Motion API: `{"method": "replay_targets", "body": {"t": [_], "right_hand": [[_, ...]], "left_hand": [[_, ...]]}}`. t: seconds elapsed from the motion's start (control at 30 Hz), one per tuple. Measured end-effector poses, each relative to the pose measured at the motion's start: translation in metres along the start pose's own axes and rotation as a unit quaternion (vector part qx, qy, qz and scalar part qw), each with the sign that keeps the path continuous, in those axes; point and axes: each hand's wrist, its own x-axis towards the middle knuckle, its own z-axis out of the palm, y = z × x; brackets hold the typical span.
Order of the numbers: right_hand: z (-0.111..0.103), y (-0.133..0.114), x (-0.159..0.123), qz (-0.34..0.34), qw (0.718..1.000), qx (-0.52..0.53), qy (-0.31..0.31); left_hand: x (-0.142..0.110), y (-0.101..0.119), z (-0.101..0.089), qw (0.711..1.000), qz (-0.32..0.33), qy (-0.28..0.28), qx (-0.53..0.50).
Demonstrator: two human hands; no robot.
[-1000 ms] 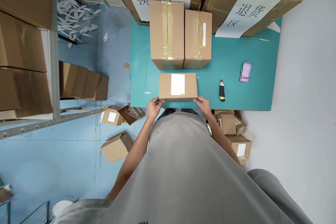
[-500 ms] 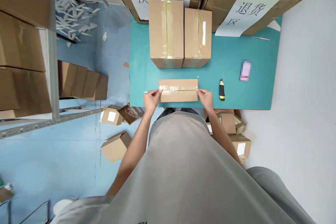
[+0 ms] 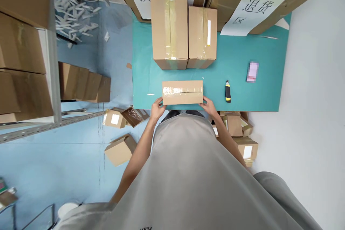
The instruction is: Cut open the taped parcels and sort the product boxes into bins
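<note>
A long, low cardboard box [image 3: 182,99] lies near the front edge of the table, with clear tape running along its top seam. My left hand [image 3: 157,109] grips the box's near left corner, thumb on the near side and fingers along the left end. At the near right corner my right hand [image 3: 208,107] does the same, its thumb in front and fingers at the right end. To the right of the box a yellow and black utility knife [image 3: 228,92] lies on the table.
Behind the box stand a larger taped carton [image 3: 178,28] and a smaller taped carton [image 3: 198,36] on the teal table [image 3: 242,50]. Big open boxes with paper signs [image 3: 256,10] line the back. A blurred pink item [image 3: 252,72] lies right. Shelving [image 3: 55,79] rises at left.
Both hands have moved from pinching at the ends of the box's top seam to its near lower corners. The box has barely shifted.
</note>
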Motion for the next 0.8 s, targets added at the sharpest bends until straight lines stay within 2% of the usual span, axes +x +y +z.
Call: {"method": "replay_targets", "body": {"t": [0.07, 0.2, 0.4, 0.5, 0.67, 0.8], "right_hand": [[-0.005, -0.007, 0.000, -0.022, 1.000, -0.016, 0.002], [-0.013, -0.025, 0.007, -0.055, 0.997, -0.037, 0.031], [0.006, -0.030, 0.031, 0.006, 0.992, -0.101, 0.072], [0.012, -0.024, 0.037, 0.019, 0.993, -0.087, 0.078], [-0.004, -0.012, 0.034, 0.016, 0.998, 0.010, 0.058], [-0.028, 0.001, 0.024, 0.043, 0.995, 0.059, 0.069]], "left_hand": [[0.000, 0.006, -0.003, 1.000, 0.017, 0.000, -0.007], [0.007, 0.017, -0.009, 0.999, -0.001, -0.002, -0.043], [0.027, 0.027, 0.003, 0.999, -0.035, 0.027, -0.005], [0.030, 0.032, 0.009, 0.999, -0.038, 0.038, -0.001], [0.009, 0.056, 0.012, 0.998, -0.025, 0.034, 0.042], [-0.028, 0.098, 0.021, 0.989, 0.066, -0.028, 0.130]]}}
